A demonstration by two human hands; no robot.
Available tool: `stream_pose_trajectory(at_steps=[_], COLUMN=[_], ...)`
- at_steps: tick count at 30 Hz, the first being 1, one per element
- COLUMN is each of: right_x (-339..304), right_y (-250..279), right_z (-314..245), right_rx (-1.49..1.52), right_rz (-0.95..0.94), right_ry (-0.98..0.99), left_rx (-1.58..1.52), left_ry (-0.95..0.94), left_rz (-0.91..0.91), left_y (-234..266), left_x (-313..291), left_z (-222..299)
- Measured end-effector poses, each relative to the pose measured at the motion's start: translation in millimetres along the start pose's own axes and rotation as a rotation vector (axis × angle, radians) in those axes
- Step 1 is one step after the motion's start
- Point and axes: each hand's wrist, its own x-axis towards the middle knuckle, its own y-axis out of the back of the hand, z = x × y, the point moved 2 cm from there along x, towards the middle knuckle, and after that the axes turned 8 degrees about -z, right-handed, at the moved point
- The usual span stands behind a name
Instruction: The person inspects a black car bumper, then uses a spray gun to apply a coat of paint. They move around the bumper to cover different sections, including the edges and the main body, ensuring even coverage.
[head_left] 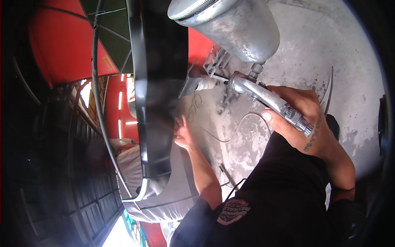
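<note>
My right hand [304, 119] is wrapped round the handle of a silver spray gun [267, 96], thumb along its side. A large metal paint cup [242, 31] is fixed above the gun's front end, and the nozzle points left toward a glossy black panel [158, 107]. That panel, long and curved like a vehicle body part, stands upright in front of me. Beside its right edge is my left hand [182, 133], fingers apart and holding nothing; whether the fingertips touch the panel cannot be made out.
A thin hose or cable [234, 138] curls over the stained grey concrete floor [312, 49]. Metal stand parts [218, 61] are beyond the nozzle. Light sheeting [164, 210] hangs below the panel. A thin curved pole [96, 82] and red sheeting [61, 41] are at left.
</note>
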Motion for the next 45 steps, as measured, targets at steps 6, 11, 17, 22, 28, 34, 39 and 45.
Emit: stream_pose_trajectory(at_steps=[6, 11, 17, 22, 28, 34, 39, 45], right_x=[1, 8, 17, 14, -1, -5, -3, -14], right_y=[-8, -21, -51, -82, -108, -94, -72, -69], right_z=[-13, -41, -79, -94, -94, -97, -91, -86], right_rx=[-0.026, -0.081, -0.115, -0.168, -0.157, -0.281, -0.322, -0.202], right_rz=[0.038, 0.055, 0.04, 0.043, -0.202, -0.066, 0.085, -0.171], right_ry=[0.0, 0.02, -0.024, -0.01, -0.008, -0.09, -0.194, -0.108], left_rx=[-0.033, 0.052, -0.001, -0.012, -0.029, -0.06, -0.076, -0.058], left_ry=[0.004, 0.018, 0.01, 0.033, 0.04, 0.048, 0.053, 0.069], left_rz=[-0.036, -0.071, 0.012, 0.007, -0.006, 0.031, 0.059, -0.008], left_y=[4, 27, 28, 32, 27, 34, 25, 29], left_x=[3, 4, 5, 7, 8, 9, 9, 9], left_z=[3, 13, 13, 14, 16, 19, 15, 17])
